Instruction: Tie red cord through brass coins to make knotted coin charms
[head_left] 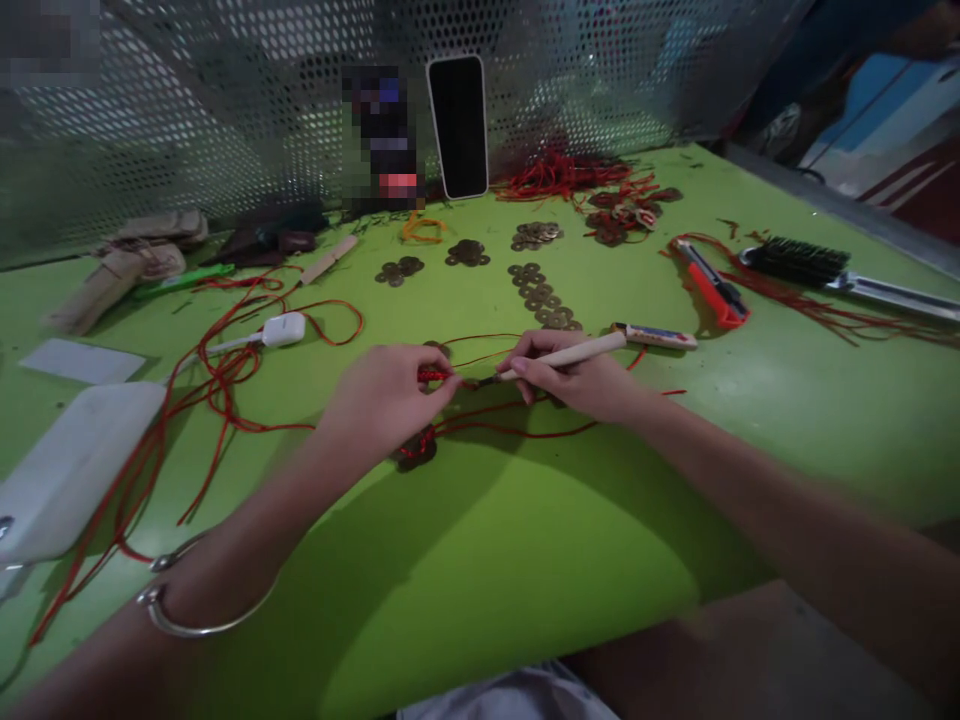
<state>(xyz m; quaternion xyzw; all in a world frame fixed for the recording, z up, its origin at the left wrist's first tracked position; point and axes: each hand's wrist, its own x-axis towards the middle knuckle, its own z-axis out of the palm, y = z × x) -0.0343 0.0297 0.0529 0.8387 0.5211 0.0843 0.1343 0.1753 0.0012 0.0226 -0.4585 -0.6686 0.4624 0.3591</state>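
My left hand (394,395) pinches a red braided cord (432,376) between thumb and fingers above the green table. Closed around a slim tool (589,351) with a pale handle is my right hand (574,378). The tool's thin dark tip points left, close to my left fingertips; whether it touches the cord I cannot tell. Thin red strands run between and under both hands. Just below my left hand lie dark round coins (417,453) with red cord knotted on them. Another coin (436,349) is partly hidden behind the left fingers.
Holed coins lie in a row (538,290) and piles (468,253) further back. Red cords (555,178) are heaped by a propped phone (459,125). To the right are a red utility knife (712,285) and a brush (802,260); a white power bank-like block (82,470) sits left.
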